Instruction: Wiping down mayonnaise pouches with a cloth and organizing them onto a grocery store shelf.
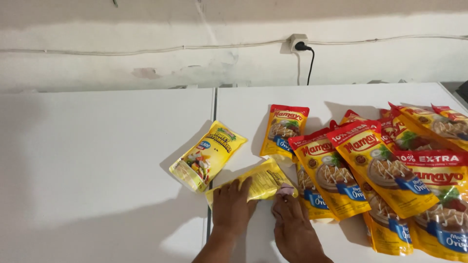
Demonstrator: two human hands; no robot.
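My left hand (233,204) lies flat on a yellow pouch (261,181) that rests back side up on the white table (97,170). My right hand (291,216) pinches the right end of the same pouch with its fingertips. A second yellow pouch (207,156) with pictured food on its front lies just left of it, tilted, untouched. To the right, a heap of several yellow and red pouches (385,175) overlaps across the table, with one small pouch (284,130) apart at its upper left.
The table is two white tops joined at a seam (213,126). Behind it a white wall carries a socket with a black plug (300,45) and a cable running along it. A dark object (463,92) shows at the right edge.
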